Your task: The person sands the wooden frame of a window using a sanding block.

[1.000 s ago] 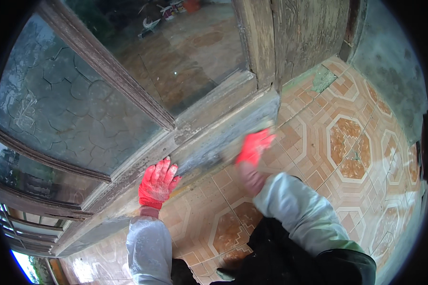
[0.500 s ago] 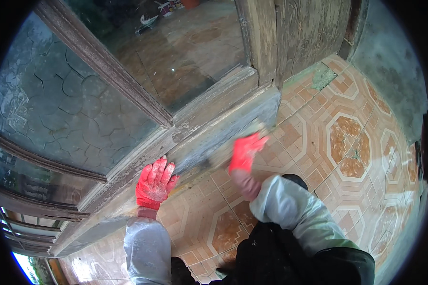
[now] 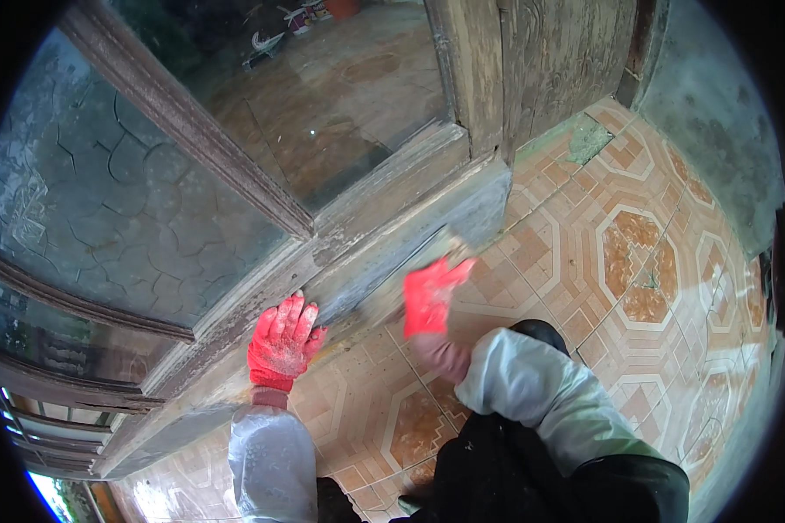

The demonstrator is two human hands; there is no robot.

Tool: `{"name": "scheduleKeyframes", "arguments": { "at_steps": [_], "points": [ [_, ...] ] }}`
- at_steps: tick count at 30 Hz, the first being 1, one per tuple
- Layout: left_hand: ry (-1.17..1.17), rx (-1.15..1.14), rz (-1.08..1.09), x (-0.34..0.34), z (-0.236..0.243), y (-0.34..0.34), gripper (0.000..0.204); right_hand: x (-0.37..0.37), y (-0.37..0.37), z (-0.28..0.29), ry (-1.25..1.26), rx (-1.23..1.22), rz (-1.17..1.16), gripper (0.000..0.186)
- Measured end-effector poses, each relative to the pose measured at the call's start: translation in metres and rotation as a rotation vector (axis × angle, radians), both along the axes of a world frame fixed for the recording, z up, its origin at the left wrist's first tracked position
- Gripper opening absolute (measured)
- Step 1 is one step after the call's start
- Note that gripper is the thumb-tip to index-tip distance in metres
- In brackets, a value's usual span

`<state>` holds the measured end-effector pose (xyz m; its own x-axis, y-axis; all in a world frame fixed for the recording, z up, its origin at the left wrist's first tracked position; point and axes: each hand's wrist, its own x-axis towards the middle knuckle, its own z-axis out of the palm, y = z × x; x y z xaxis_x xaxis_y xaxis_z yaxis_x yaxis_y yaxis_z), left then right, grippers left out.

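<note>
My left hand (image 3: 280, 340), in a red glove dusted with pale powder, lies on the lower rail (image 3: 358, 248) of a weathered wooden window frame. Its fingers are stretched out and it holds nothing. To its right, my right hand (image 3: 429, 295), also red-gloved, is closed on a small pale tan piece (image 3: 452, 247) whose kind I cannot make out. That piece is at the worn, grey-blue face of the panel (image 3: 410, 253) below the rail. The glove partly hides it.
Glass panes (image 3: 131, 183) rise above the rail, split by a brown wooden bar (image 3: 192, 122). Patterned orange-and-cream floor tiles (image 3: 644, 261) spread below. A peeling wooden post (image 3: 541, 70) and a grey wall (image 3: 715, 113) stand at the right.
My right hand has moved a little left and down along the panel with the pale piece. My left hand rests in nearly the same spot.
</note>
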<state>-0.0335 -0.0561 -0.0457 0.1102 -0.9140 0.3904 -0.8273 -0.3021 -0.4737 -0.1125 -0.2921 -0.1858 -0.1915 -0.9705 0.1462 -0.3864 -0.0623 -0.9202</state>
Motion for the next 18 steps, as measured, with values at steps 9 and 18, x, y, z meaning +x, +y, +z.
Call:
{"name": "scheduleKeyframes", "arguments": {
  "at_steps": [9, 18],
  "points": [
    [0.014, -0.003, 0.002, 0.000, 0.000, 0.000, 0.048, -0.004, -0.084, 0.008, 0.355, -0.146, -0.143, 0.039],
    [0.029, -0.007, 0.021, -0.001, 0.002, 0.004, 0.042, -0.005, -0.036, 0.008, 0.178, -0.184, -0.011, 0.047]
  ]
}}
